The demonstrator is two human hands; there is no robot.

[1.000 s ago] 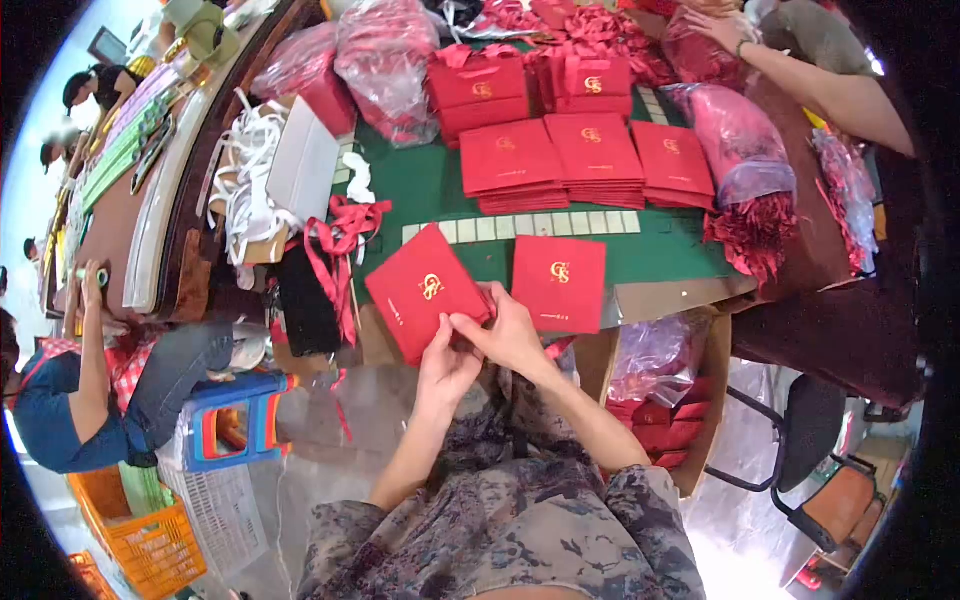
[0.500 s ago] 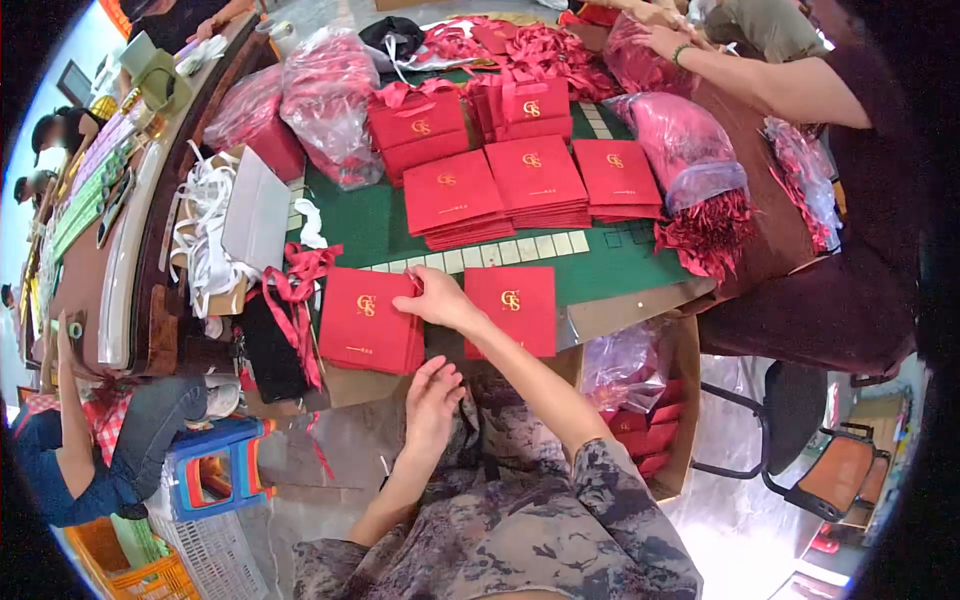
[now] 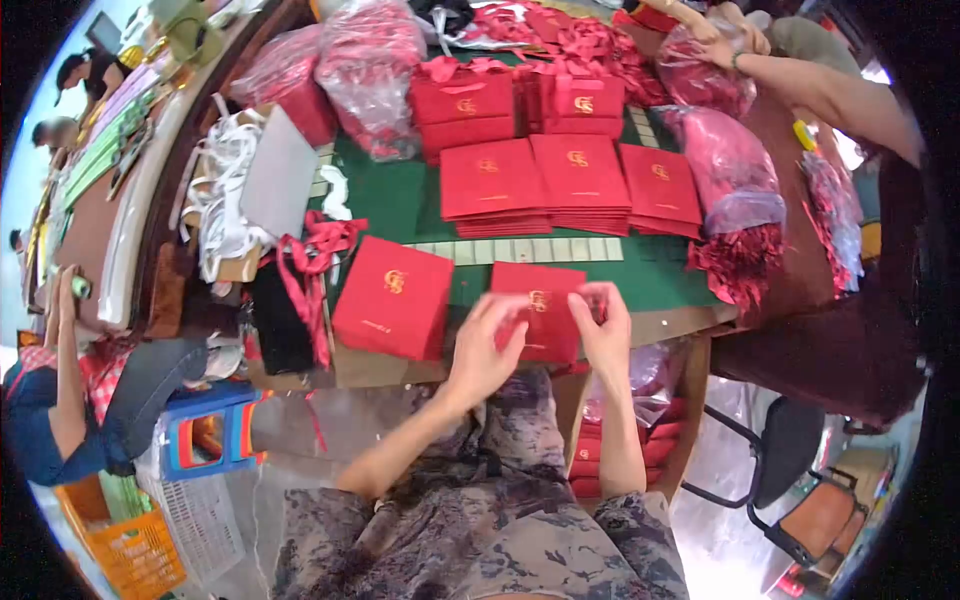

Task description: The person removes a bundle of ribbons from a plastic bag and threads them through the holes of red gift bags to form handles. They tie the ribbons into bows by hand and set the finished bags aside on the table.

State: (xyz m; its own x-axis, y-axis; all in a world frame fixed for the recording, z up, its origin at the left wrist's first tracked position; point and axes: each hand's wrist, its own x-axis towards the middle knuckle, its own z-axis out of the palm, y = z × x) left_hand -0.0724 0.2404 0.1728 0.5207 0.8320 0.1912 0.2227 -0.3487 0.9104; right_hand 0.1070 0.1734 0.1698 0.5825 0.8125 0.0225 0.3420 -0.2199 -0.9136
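Note:
A flat red bag with a gold logo lies at the table's front edge. Over its left side is my left hand, slightly blurred, fingers curved and thumb apart. My right hand is at the bag's upper right edge, its thumb and bent fingers apart, and nothing can be seen between them. To the left lies a stack of red bags, touched by neither hand. Farther back are more piles of flat red bags and upright red bags with ribbons.
White ribbons hang from an open box at the left, near red ribbons. Plastic-wrapped red bundles lie at the right, near another person's arm. Below the table is a carton of red items. A blue stool stands lower left.
My right hand has left the left stack and moved right to the single bag. My left hand has moved up and right over that same bag. The view has shifted somewhat.

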